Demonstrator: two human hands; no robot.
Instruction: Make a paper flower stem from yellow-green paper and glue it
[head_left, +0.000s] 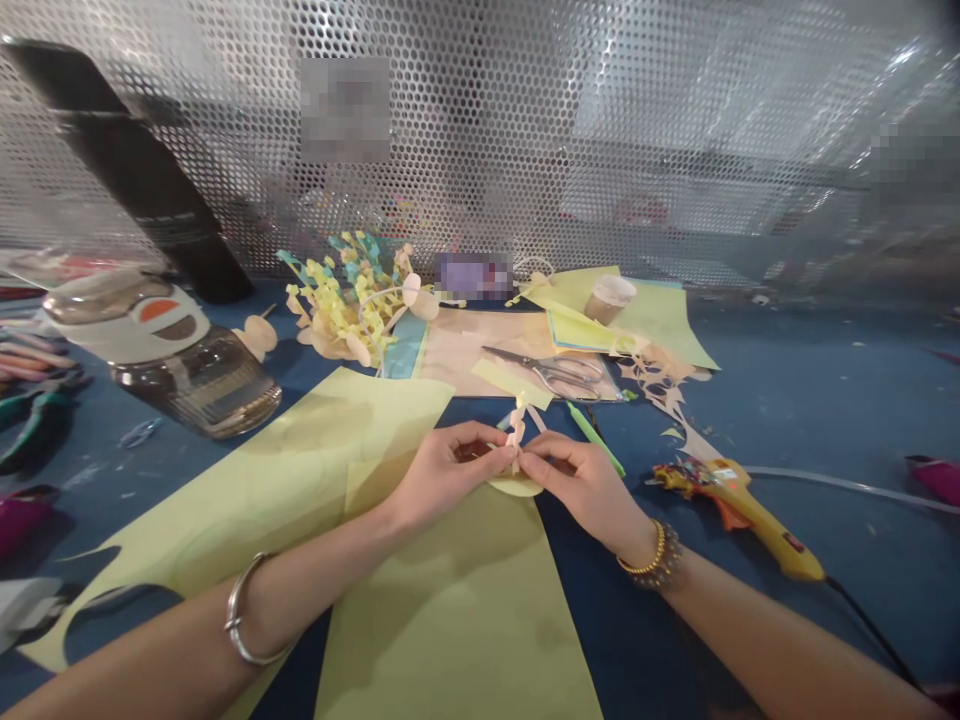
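Note:
Between my two hands stands a small pale paper flower [516, 428] with a yellowish tip. My left hand [461, 462] pinches it from the left with thumb and index finger. From the right, the thumb and fingertips of my right hand [577, 480] close on its lower part. Just under the fingertips is a round yellow paper piece [517, 488]. A large sheet of pale yellow paper [457, 610] lies below my hands, and another yellow sheet [247, 500] with rounded cut-outs extends to the left.
Scissors [555, 372] and a green pen [596, 438] lie ahead. A yellow glue gun [772, 525] with a cord rests at right. Paper flowers [345, 310], a glass bottle [195, 375] and a tall black container [142, 170] stand at left, before a perforated metal panel [480, 130].

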